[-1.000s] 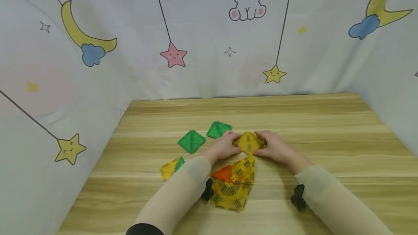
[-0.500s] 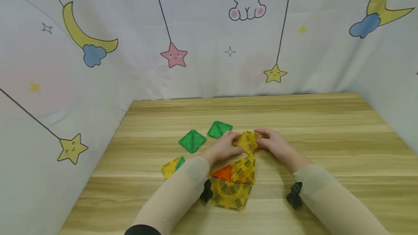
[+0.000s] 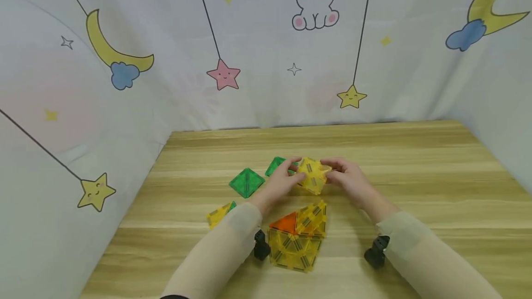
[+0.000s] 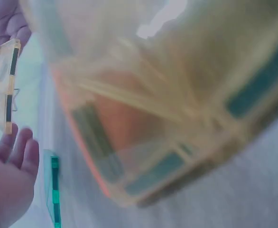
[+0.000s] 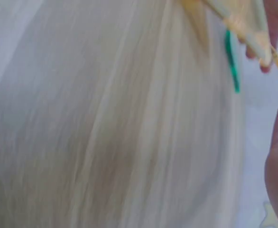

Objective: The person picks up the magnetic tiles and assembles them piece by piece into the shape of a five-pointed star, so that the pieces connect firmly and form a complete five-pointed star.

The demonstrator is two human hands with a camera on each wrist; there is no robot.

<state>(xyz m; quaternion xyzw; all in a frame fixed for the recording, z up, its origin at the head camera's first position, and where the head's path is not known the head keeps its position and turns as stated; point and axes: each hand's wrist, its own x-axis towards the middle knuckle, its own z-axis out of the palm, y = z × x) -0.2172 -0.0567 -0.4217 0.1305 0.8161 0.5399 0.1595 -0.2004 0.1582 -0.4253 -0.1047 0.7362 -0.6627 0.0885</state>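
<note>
Three small sets of translucent magnetic tiles lie towards the left on the wood-grain table: first a yellow-and-green set, partly covered by the left sleeve; then a green rhombus of two triangles; then a second green shape, partly hidden by the left hand. That hand pinches the left edge of a yellow tile panel between thumb and fingers. Nearer the person, a larger yellow build rests on the table with an orange triangle at its upper left; how high it stands is hard to tell. The panel is beyond the build and apart from it, tilted and seemingly raised off the table. At its other side, the right hand nips the right corner, so both hands clamp it. The step in hand looks like turning or shaping the panel; the next move probably calls for light, even pressure from both hands, so the magnetic joints stay together.
</note>
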